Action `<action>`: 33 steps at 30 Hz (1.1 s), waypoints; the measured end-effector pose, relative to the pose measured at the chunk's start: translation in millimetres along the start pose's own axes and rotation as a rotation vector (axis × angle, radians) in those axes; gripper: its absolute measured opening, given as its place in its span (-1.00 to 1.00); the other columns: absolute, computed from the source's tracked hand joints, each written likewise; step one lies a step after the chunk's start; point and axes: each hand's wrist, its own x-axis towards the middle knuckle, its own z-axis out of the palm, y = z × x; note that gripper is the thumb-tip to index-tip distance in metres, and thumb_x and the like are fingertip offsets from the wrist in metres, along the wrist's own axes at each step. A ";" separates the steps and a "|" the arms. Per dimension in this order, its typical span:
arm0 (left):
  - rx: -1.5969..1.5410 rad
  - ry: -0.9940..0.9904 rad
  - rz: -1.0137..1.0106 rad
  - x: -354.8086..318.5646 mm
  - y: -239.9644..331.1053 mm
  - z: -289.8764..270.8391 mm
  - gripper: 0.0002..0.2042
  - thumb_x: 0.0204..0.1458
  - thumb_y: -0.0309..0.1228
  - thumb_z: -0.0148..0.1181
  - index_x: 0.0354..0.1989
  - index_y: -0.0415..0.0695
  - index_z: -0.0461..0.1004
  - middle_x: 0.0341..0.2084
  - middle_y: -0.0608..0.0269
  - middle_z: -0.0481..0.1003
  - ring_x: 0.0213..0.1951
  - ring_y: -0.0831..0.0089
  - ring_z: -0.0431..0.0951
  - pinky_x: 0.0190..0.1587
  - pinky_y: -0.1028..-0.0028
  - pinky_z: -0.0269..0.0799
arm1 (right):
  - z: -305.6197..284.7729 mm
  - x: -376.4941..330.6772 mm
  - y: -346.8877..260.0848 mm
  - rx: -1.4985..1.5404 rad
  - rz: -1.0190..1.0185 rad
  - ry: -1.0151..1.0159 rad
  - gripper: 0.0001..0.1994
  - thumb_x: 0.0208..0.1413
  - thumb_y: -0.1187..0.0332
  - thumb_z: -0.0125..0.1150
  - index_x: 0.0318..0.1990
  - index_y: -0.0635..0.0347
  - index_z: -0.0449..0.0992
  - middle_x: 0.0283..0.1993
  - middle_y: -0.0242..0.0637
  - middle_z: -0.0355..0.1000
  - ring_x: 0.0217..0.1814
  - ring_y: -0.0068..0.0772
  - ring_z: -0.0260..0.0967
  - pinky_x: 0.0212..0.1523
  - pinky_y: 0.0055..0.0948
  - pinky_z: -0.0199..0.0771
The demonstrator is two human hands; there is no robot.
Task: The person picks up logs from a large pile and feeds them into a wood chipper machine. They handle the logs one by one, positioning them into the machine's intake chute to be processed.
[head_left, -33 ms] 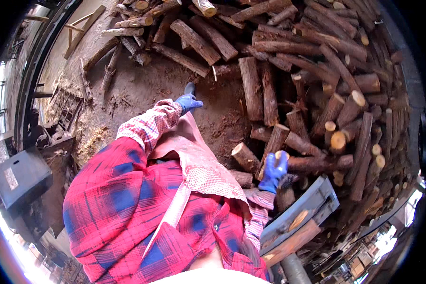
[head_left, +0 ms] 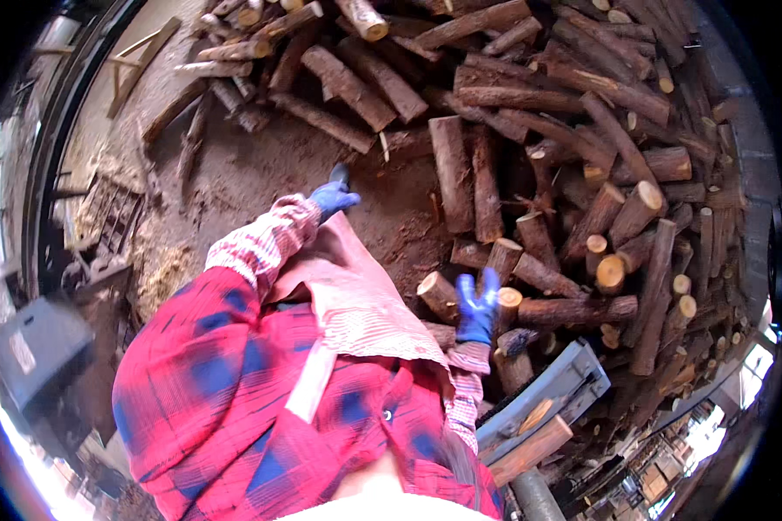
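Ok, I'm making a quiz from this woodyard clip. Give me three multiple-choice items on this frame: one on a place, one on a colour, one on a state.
1. Where is the right hand?
A. at the cut ends of logs in the log pile
B. on the grey box
C. in a pocket

2. What colour are the gloves?
A. yellow
B. blue
C. white

3. What is the state of the left hand?
A. gripping a log
B. holding a saw
C. empty, out over the bare dirt ground

Answers: 1 A, its gloved fingers rest among the round log ends. 2 B, both gloves show bright blue. 3 C, nothing shows in its grasp and only dirt lies beneath it.
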 end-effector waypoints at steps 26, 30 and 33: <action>0.336 -0.293 -0.298 446.1 193.8 -27.0 -0.35 -0.13 0.02 0.30 0.00 -0.31 0.45 -0.20 -0.04 0.57 -0.19 0.12 0.58 -0.14 0.27 0.45 | 14.7 616.3 64.3 -0.736 -0.048 -0.388 -0.14 -0.16 -0.02 0.38 0.26 0.28 0.21 0.26 0.07 0.25 0.29 0.02 0.23 0.23 -0.23 0.28; 0.127 -0.198 0.088 543.7 342.2 48.9 -0.13 -0.20 0.05 0.36 0.26 -0.21 0.20 0.11 -0.15 0.37 0.17 0.04 0.36 0.20 0.26 0.24 | 51.0 663.8 90.6 0.101 0.576 -0.386 -0.37 -0.03 0.12 0.29 0.19 0.22 0.31 0.21 -0.04 0.31 0.25 -0.04 0.25 0.23 -0.16 0.26; 0.310 -0.081 0.434 600.8 404.8 112.6 -0.03 -0.25 0.01 0.40 0.33 -0.12 0.06 0.21 -0.12 0.24 0.24 0.01 0.24 0.24 0.23 0.18 | 104.3 653.7 187.4 1.333 0.780 0.037 -0.59 0.07 0.33 0.20 0.09 0.17 0.39 0.16 -0.19 0.35 0.21 -0.16 0.26 0.21 -0.06 0.26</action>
